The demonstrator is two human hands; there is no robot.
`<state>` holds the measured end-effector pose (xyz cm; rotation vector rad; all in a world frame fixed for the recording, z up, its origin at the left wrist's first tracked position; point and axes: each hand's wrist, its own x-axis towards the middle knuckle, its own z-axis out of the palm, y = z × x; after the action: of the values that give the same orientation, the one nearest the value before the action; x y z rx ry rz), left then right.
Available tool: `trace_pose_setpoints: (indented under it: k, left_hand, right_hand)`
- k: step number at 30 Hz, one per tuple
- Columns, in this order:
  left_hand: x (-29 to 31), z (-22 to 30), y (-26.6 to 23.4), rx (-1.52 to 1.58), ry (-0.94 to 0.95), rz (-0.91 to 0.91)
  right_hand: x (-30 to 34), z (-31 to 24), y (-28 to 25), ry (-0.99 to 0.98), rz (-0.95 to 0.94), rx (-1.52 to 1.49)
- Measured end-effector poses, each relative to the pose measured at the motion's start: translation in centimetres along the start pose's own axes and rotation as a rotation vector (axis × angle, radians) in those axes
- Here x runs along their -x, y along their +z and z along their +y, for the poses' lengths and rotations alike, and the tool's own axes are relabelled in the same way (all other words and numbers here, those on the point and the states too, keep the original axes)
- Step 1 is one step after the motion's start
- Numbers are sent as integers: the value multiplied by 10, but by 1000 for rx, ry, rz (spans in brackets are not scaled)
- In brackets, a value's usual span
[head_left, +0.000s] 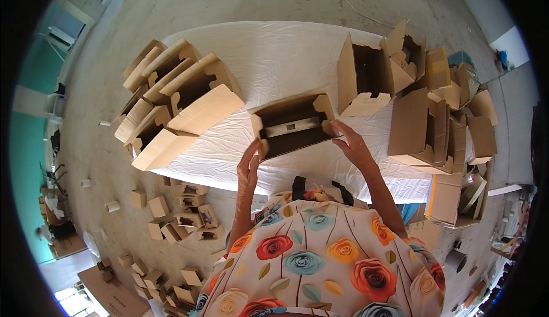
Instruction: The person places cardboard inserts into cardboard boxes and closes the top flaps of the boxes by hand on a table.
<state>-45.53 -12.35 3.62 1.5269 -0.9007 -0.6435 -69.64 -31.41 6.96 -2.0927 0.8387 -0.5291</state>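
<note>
In front of me on the white-covered table sits a brown cardboard box (293, 148), its open top facing up. A pale strip (291, 126) with a small dark square on it shows inside; what it is I cannot make out. My left hand (249, 162) grips the box's near left corner, its fingers against the outer wall. At the right end, my right hand (353, 145) holds the edge, with the fingertips on the rim and the thumb by the near corner. Both hands are closed on the box.
A cluster of open cardboard boxes (209, 108) stands on the table's left. More boxes (409, 125) crowd the right side, beside a larger carton (443, 200). White cloth (274, 48) covers the table. Many small boxes (159, 206) lie on the floor at lower left.
</note>
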Motion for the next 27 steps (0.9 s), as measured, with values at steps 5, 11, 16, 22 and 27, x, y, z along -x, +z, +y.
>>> trace_pose_setpoints:
  k: [5,11,16,22,27]
  left_hand:
    - [-1,-2,2,-28,-25,-103]
    - [-13,-24,4,-60,-108,-62]
    - [-33,-18,12,-165,-55,23]
    - [-82,-21,2,-238,11,-69]
    - [-90,-29,-6,-200,89,-40]
  right_hand:
    - [-2,12,7,-44,55,-50]
    - [-15,31,21,51,171,-200]
    - [-28,33,26,116,221,-194]
    - [-30,45,26,297,161,-250]
    - [-32,54,21,512,-100,-350]
